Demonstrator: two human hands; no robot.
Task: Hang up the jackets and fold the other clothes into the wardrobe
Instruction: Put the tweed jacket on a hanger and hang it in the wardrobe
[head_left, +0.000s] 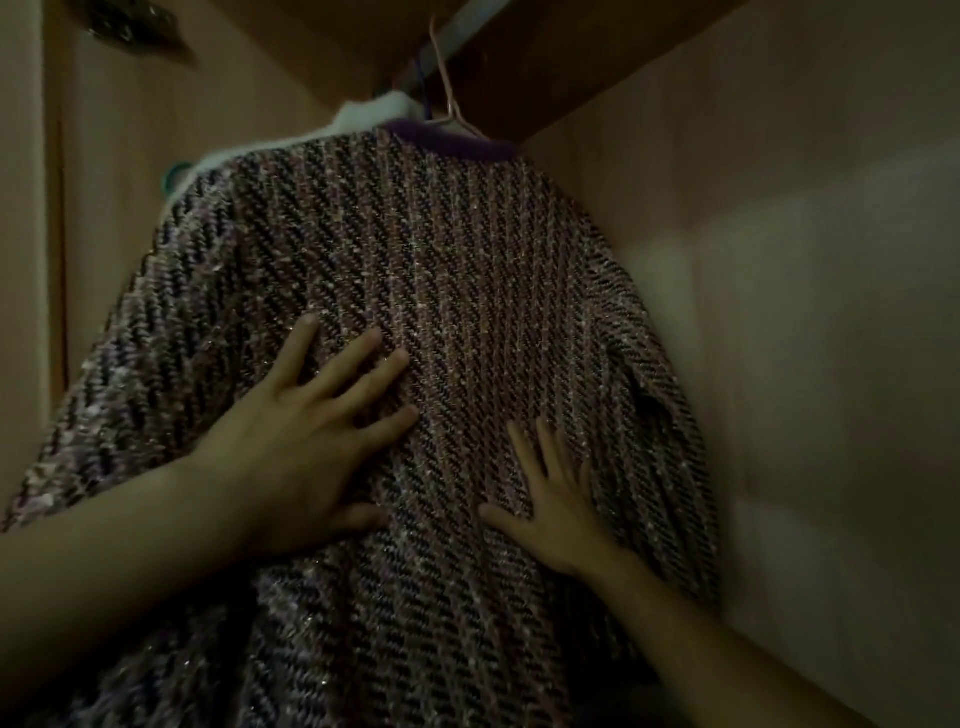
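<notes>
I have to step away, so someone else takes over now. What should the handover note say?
Left hand: open, flat on the purple-and-black tweed jacket.
Right hand: open, flat on the same jacket, lower right.
Jacket hangs from a thin pink wire hanger on the wardrobe rail; a white garment hangs behind it.
Done: this jacket is hung.
Left: other clothes are out of view.

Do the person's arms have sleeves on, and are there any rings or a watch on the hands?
No sleeves show: both forearms are bare as far as the picture reaches. The left hand and the right hand show no ring, watch or bracelet, though the wardrobe is dim. The fingernails look short and plain.
</notes>
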